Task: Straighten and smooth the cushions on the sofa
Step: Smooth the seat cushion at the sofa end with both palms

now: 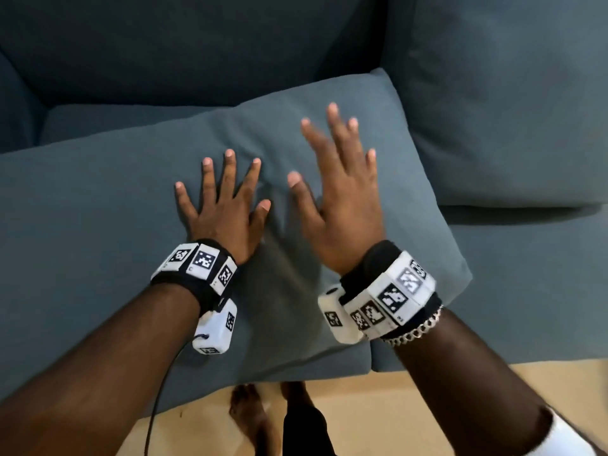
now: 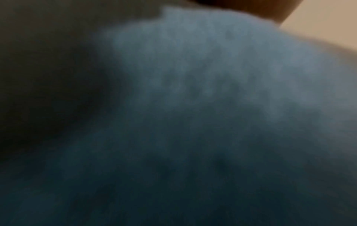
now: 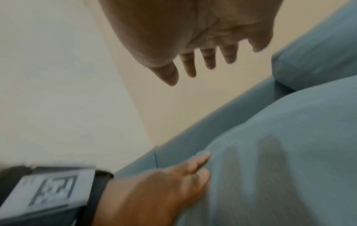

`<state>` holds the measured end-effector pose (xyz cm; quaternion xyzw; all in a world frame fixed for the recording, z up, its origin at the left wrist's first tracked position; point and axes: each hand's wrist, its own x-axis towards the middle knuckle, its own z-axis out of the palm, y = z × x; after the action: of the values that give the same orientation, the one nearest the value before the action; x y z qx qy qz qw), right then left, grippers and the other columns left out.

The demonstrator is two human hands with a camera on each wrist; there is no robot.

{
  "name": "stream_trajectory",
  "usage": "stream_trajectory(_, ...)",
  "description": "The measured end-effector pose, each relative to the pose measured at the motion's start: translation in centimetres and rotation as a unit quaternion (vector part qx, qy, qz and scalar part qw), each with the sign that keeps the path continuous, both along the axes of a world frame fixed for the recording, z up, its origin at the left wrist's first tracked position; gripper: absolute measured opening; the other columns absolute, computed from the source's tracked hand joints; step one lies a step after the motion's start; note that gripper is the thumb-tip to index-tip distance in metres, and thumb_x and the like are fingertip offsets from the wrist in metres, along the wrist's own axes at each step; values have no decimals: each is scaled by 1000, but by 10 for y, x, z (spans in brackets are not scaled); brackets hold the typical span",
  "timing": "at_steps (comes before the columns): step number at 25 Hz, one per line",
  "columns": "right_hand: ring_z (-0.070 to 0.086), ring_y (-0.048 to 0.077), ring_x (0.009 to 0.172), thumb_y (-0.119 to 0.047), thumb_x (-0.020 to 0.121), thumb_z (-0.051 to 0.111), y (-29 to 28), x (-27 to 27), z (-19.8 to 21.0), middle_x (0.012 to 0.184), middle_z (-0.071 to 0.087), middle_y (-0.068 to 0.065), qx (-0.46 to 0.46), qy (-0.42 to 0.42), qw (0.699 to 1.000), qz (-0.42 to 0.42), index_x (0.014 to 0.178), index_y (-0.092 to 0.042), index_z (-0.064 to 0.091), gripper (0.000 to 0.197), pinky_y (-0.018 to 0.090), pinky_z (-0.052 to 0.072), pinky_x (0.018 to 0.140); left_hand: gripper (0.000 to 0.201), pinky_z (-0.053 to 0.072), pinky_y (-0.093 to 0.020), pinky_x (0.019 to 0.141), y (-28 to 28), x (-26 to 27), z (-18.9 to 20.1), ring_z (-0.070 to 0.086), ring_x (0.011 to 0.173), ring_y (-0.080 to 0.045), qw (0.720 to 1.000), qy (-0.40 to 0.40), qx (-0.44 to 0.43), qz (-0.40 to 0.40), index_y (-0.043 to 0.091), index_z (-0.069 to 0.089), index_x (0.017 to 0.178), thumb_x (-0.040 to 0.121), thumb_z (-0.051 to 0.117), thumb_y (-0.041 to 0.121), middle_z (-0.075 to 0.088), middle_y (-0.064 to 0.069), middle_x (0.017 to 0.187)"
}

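1. Head view: A blue cushion (image 1: 296, 179) is lying flat on the sofa (image 1: 197, 44) seat, turned a bit crooked, with one corner hanging over the front edge. The left hand (image 1: 227, 209) is pressing down on it, fingers spread wide and flat, holding nothing. The right hand (image 1: 342, 195) is also wide and flat, holding nothing; it is looking blurry and seems to be hovering just over the cushion. A second cushion (image 1: 513, 126) is leaning at the back right. This looks like the smoothing step. Next, the hands probably need to sweep outward, then turn the cushion straight.
2. Left wrist view: Only blurry blue cloth (image 2: 193, 76) is showing, very close. I cannot tell the grip from here.
3. Right wrist view: The right hand (image 3: 193, 38) is hanging above the cushion (image 3: 289, 152), fingers (image 3: 188, 65) straight and not touching it. The left hand (image 3: 164, 183) is lying flat on the cloth. A pale wall (image 3: 58, 76) is standing behind the sofa.
4. Room: The floor (image 1: 427, 406) in front is light wood, and a bare foot (image 1: 250, 419) is standing on it.
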<state>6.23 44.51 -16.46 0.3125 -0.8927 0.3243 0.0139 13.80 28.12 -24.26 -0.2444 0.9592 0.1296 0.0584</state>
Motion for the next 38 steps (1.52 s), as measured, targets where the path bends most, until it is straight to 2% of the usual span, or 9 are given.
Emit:
stream_trajectory(2,5,31,161,-35,102,53,5,-16,-6,173,7,8,-77,37,994,-67,161,-18,30,66,60,8,127,67,-6,-72,116,2,-6,-4,-14,157,-27,1000,1,-3,0,48,-7,158,102,27,59,-16,8,170)
stream_trajectory(7,-20,30,158,-51,107,32,2,-17,-67,173,-15,0,374,-89,920,73,166,-31,2,69,70,-6,121,75,-7,-72,115,11,1,-14,-18,156,-26,999,-31,7,-12,45,-11,159,99,30,63,-20,8,169)
stream_trajectory(13,-4,36,160,-28,99,61,-5,-41,25,173,1,16,-136,34,987,-76,162,-12,27,73,63,4,127,72,-12,-71,115,6,0,-19,-26,154,-23,999,-30,34,-2,47,-18,156,100,24,64,-28,11,166)
stream_trajectory(19,-13,31,160,-71,99,28,-9,-34,-91,174,-10,3,411,-18,908,83,166,-31,3,82,68,-7,122,77,-9,-72,115,11,1,-25,-21,155,-25,999,-28,17,-10,45,-11,159,97,32,64,-23,8,168)
stream_trajectory(25,11,39,158,-35,101,61,33,-59,21,169,13,26,-121,68,986,-89,157,-6,36,67,51,14,129,76,-10,-72,114,5,-1,-24,-22,155,-26,999,-24,18,-11,45,-16,158,99,26,66,-24,7,168)
stream_trajectory(27,10,45,157,-42,104,52,55,-47,-12,167,10,33,-76,94,970,-210,159,1,26,74,52,9,129,76,-10,-72,114,8,-1,-23,-22,155,-26,1000,-22,15,-7,45,-16,157,98,27,66,-24,7,168)
stream_trajectory(31,-11,22,160,-75,98,15,75,-18,-107,174,-8,-3,261,-96,954,-116,166,-33,2,80,62,3,126,77,-9,-73,115,19,3,-18,-23,154,-27,1000,-24,13,-12,44,-15,158,98,29,66,-24,6,168)
stream_trajectory(35,-4,27,161,-54,101,45,96,-25,-49,174,0,8,15,-30,985,-171,164,-20,25,73,57,0,128,76,-9,-72,114,15,1,-19,-18,156,-27,1000,-18,0,-12,44,-12,159,98,26,67,-20,5,169)
stream_trajectory(38,6,37,159,-42,103,47,111,2,-36,168,5,30,-133,101,933,-318,160,4,20,78,58,5,128,76,-9,-72,114,9,1,-22,-17,156,-27,1000,-18,-3,-14,43,-11,159,97,27,67,-18,5,170)
